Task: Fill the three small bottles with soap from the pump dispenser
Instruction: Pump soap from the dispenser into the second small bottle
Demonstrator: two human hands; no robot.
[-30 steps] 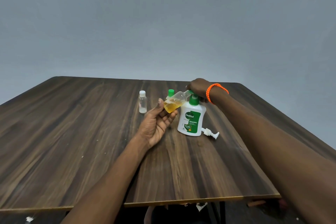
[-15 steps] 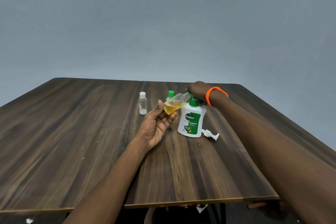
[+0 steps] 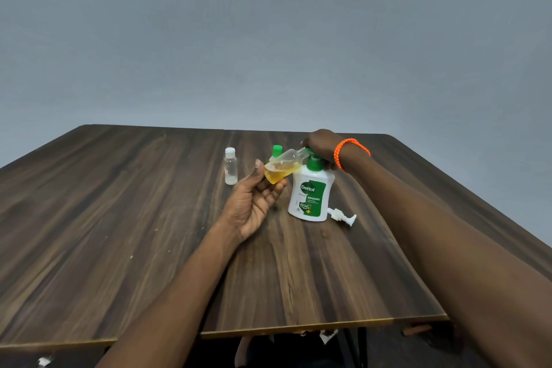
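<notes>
On the dark wood-grain surface (image 3: 149,248), the left hand (image 3: 254,203) held a small clear plastic bottle half full of amber soap (image 3: 282,169), tilted with its mouth at the nozzle of the white Dettol pump dispenser with green collar (image 3: 310,191). The right hand (image 3: 321,145) pressed on the pump top, its fingers hidden, so whether they curled could not be told. Slow, full strokes with the mouth kept under the nozzle would have served best, as 2 capped bottles, 1 clear with a white cap (image 3: 230,167) and 1 green-capped (image 3: 277,150), stood behind.

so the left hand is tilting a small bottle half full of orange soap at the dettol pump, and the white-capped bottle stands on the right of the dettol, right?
Not quite. The head view shows the white-capped bottle standing to the left of the Dettol dispenser, beyond the left hand. The rest holds: that hand tilts the small bottle of orange soap toward the pump, where the right hand rests.
</notes>
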